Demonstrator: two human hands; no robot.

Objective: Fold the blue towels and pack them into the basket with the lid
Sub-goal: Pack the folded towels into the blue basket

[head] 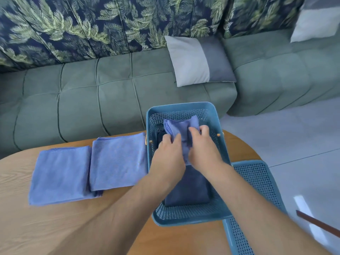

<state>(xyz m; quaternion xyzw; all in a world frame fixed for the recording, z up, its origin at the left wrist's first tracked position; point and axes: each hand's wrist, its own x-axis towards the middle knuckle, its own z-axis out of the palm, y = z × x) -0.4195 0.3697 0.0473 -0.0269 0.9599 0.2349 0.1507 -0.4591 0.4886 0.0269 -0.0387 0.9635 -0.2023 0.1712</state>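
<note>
A blue perforated basket (223,150) stands on the round wooden table (55,227). Both my hands reach into it and hold a folded light-blue towel (179,126). My left hand (168,153) grips the towel's left edge. My right hand (202,144) grips its right side. A darker blue folded towel (189,188) lies in the basket's near half. Two more folded light-blue towels rest on the table to the left, one (117,161) beside the basket and one (58,173) further left.
The basket's blue lid (257,181) lies at the table's right edge, partly under the basket. A green sofa (82,100) with grey cushions (198,59) stands right behind the table. Grey floor (294,140) lies to the right.
</note>
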